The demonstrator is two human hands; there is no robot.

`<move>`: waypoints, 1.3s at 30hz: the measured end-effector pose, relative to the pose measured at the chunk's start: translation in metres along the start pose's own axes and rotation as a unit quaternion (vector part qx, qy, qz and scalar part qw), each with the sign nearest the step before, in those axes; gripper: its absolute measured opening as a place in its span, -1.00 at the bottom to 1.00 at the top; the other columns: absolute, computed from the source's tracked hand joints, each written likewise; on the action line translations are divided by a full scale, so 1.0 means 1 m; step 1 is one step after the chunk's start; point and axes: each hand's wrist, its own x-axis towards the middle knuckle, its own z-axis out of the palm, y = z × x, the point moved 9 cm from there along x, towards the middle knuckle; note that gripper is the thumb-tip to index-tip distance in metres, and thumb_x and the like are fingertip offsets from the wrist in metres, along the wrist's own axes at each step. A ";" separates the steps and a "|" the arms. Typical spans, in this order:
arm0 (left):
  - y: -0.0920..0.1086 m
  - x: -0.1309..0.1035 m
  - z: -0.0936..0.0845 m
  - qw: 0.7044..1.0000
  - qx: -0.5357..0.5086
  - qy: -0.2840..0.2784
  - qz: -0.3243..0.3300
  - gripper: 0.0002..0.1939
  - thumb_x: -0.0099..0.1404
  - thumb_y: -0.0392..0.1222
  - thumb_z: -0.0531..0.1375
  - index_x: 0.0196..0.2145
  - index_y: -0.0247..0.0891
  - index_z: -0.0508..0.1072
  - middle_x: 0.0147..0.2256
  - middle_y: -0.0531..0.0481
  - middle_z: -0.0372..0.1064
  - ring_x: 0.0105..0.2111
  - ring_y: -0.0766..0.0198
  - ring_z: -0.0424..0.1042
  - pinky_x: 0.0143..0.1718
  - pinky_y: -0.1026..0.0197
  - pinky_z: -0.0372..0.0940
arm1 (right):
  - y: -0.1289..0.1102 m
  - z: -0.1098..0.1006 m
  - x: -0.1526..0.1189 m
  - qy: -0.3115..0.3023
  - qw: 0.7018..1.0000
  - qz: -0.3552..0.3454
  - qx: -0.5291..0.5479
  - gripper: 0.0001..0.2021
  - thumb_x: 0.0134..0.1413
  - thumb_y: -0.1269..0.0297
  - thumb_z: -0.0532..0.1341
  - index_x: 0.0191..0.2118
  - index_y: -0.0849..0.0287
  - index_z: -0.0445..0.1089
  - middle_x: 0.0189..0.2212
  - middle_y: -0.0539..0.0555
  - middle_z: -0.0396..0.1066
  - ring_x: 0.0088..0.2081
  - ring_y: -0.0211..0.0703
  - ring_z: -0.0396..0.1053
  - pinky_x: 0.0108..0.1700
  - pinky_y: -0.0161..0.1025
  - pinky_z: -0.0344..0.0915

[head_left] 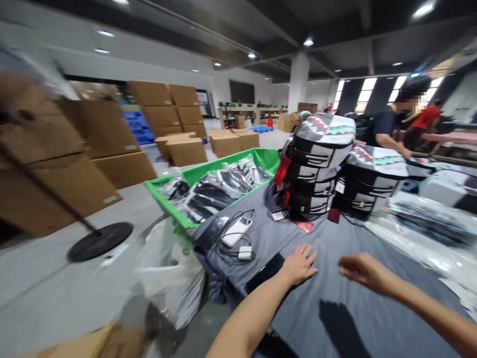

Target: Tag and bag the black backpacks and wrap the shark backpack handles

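My left hand (299, 265) lies with fingers spread on the grey cloth (324, 248) of the table, beside a flat black object (265, 272) that may be a phone or tablet. To its right, my right hand (363, 271) hovers over the cloth, casting a shadow; its fingers are loosely bent and nothing shows in them. Beyond both hands stand a stack of black, white and grey backpacks (316, 171) with zigzag trim and a second stack (372, 181) with hanging tags. A white power bank (237, 231) with a tangled cable and a small white adapter (245, 253) sits left of my left hand.
A green-lined bin (162, 199) with plastic-wrapped bags stands beyond the table's left edge. Below it hangs a white plastic bag (167, 278). Clear plastic bags (428, 233) are piled at right, near a co-worker (391, 124). Cardboard boxes (112, 134) and a round stand base (100, 241) are left.
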 end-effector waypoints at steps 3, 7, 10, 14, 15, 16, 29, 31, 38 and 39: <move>0.002 0.009 0.022 0.995 0.088 -0.018 -0.034 -0.40 0.45 0.04 0.03 0.35 -0.28 0.20 0.37 -0.29 0.05 0.40 -0.14 -0.04 0.34 -0.21 0.01 | -0.001 -0.054 0.058 0.036 0.998 0.042 0.017 -0.70 0.04 0.04 0.34 -0.50 0.18 0.47 -0.63 0.04 0.43 -0.56 -0.20 0.40 -0.47 -0.35 0.26; 0.008 0.012 0.035 0.988 0.090 0.040 -0.122 -0.42 0.40 -0.09 0.07 0.29 -0.43 0.28 0.34 -0.40 0.09 0.37 -0.29 -0.01 0.32 -0.30 0.03 | 0.008 -0.130 0.130 0.232 0.945 0.156 0.169 -0.70 0.15 0.16 0.33 -0.49 0.25 0.40 -0.57 0.06 0.45 -0.57 -0.30 0.40 -0.56 -0.46 0.22; 0.009 0.004 0.037 0.983 0.038 0.111 -0.143 -0.40 0.36 -0.08 0.10 0.30 -0.36 0.28 0.37 -0.32 0.04 0.40 -0.24 -0.06 0.35 -0.24 0.03 | -0.005 -0.164 0.176 0.309 0.910 0.171 0.219 -0.68 0.32 0.06 0.18 -0.30 0.25 0.36 -0.49 0.08 0.46 -0.57 -0.30 0.41 -0.58 -0.44 0.29; 0.003 -0.003 0.041 0.980 -0.004 0.116 -0.164 -0.38 0.35 0.00 0.10 0.30 -0.29 0.28 0.40 -0.26 -0.01 0.40 -0.23 -0.09 0.35 -0.29 0.04 | -0.018 -0.197 0.220 0.365 0.873 0.191 0.262 -0.49 0.31 -0.18 0.08 -0.12 0.28 0.33 -0.56 0.04 0.38 -0.61 -0.22 0.41 -0.62 -0.37 0.33; 0.001 -0.003 0.043 0.980 -0.009 0.105 -0.168 -0.36 0.36 0.04 0.09 0.31 -0.28 0.26 0.41 -0.26 -0.04 0.41 -0.24 -0.11 0.36 -0.29 0.02 | -0.016 -0.203 0.227 0.380 0.857 0.203 0.281 -0.45 0.28 -0.22 0.09 -0.10 0.29 0.33 -0.57 0.04 0.37 -0.62 -0.20 0.41 -0.63 -0.36 0.33; 0.000 -0.002 0.044 0.981 -0.012 0.093 -0.171 -0.34 0.36 0.08 0.08 0.33 -0.27 0.24 0.42 -0.25 -0.07 0.41 -0.23 -0.14 0.37 -0.28 0.01 | -0.012 -0.207 0.234 0.391 0.842 0.216 0.303 -0.41 0.25 -0.25 0.10 -0.07 0.30 0.32 -0.57 0.03 0.36 -0.61 -0.18 0.41 -0.64 -0.34 0.33; -0.001 -0.001 0.046 0.979 -0.062 0.085 -0.176 -0.29 0.36 0.10 0.07 0.37 -0.23 0.16 0.44 -0.23 -0.17 0.43 -0.25 -0.21 0.38 -0.32 -0.03 | 0.008 -0.203 0.261 0.381 0.777 0.241 0.439 -0.66 0.35 -0.02 0.10 -0.20 0.22 0.30 -0.62 -0.01 0.32 -0.64 -0.31 0.29 -0.64 -0.47 0.23; -0.001 0.002 0.047 0.981 -0.056 0.078 -0.170 -0.29 0.36 0.11 0.07 0.36 -0.28 0.18 0.43 -0.27 -0.15 0.42 -0.25 -0.19 0.39 -0.31 -0.07 | 0.003 -0.178 0.262 0.345 0.782 0.245 0.458 -0.55 0.29 -0.14 0.11 -0.23 0.23 0.31 -0.57 0.06 0.37 -0.58 -0.22 0.37 -0.59 -0.38 0.33; -0.001 0.011 0.049 0.985 0.022 0.066 -0.160 -0.24 0.37 0.15 0.06 0.35 -0.40 0.18 0.40 -0.38 -0.06 0.41 -0.25 -0.14 0.37 -0.30 -0.03 | -0.022 -0.164 0.264 0.371 0.730 0.186 0.544 -0.65 0.36 -0.05 0.05 -0.28 0.15 0.27 -0.51 -0.03 0.34 -0.47 -0.26 0.39 -0.43 -0.36 0.42; -0.002 0.010 0.049 0.984 0.025 0.067 -0.165 -0.25 0.37 0.15 0.05 0.36 -0.36 0.18 0.40 -0.35 -0.05 0.42 -0.22 -0.14 0.38 -0.28 -0.03 | -0.024 -0.175 0.256 0.396 0.721 0.179 0.539 -0.67 0.39 0.02 0.00 -0.30 0.14 0.26 -0.52 -0.05 0.32 -0.48 -0.29 0.36 -0.45 -0.38 0.40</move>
